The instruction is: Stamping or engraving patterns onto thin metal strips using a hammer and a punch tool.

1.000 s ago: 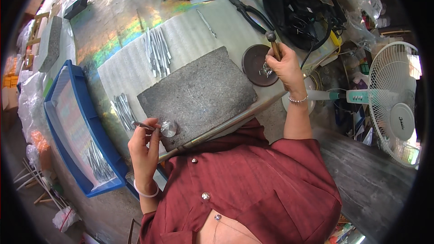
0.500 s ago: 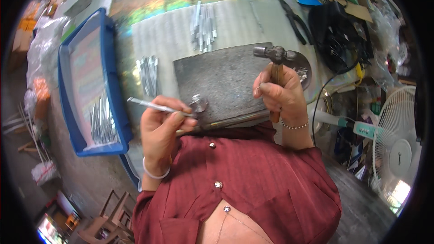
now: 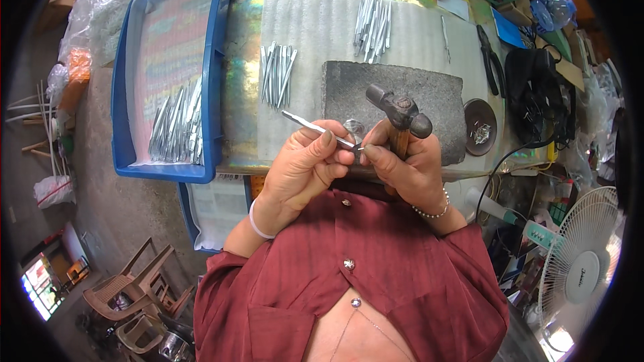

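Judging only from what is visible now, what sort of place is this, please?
Probably a small metalworking workshop: the right hand holds a hammer, a grey slab and pliers are on the table, and many slim silvery pieces lie in a blue tray.

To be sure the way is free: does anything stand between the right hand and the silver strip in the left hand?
Nothing visible does: the right hand is close to the end of the silver strip. The head of the hammer shows against the grey slab, outside that gap.
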Demonstrator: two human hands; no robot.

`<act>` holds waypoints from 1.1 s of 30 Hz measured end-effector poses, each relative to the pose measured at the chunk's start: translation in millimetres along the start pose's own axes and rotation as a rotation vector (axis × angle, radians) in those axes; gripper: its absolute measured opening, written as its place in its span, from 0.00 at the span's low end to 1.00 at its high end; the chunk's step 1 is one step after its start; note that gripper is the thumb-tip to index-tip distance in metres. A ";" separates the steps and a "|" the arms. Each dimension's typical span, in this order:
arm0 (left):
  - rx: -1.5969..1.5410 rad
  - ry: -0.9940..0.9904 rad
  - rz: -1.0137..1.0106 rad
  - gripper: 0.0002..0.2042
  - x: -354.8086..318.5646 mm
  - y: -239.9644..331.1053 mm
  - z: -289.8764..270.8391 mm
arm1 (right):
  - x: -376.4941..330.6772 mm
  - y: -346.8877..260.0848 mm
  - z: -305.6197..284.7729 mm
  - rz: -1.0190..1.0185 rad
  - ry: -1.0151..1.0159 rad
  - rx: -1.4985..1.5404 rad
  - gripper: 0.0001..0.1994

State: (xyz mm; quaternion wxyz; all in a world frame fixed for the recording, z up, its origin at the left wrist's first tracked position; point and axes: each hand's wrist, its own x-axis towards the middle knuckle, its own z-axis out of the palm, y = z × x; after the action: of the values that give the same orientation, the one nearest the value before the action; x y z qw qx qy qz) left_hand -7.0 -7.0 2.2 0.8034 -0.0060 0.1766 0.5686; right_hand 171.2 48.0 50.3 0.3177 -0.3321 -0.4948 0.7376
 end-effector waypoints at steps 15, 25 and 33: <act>-0.034 0.099 -0.027 0.10 1.4 -8.4 5.1 | 2.8 32.2 5.6 -0.600 0.273 -0.679 0.14; 0.079 0.105 0.138 0.08 -7.2 4.5 -0.1 | 6.3 19.0 -19.7 -0.179 0.127 -0.658 0.22; 0.161 0.090 0.233 0.06 -12.8 12.6 -7.6 | 14.6 27.8 -11.1 -0.222 0.001 -1.022 0.25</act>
State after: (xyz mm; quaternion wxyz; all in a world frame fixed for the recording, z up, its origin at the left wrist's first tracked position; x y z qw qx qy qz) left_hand -24.3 -15.8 1.2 0.7210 0.0533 0.2572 0.6413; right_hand 167.7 56.8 18.4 0.1917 -0.3905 -0.8237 0.3637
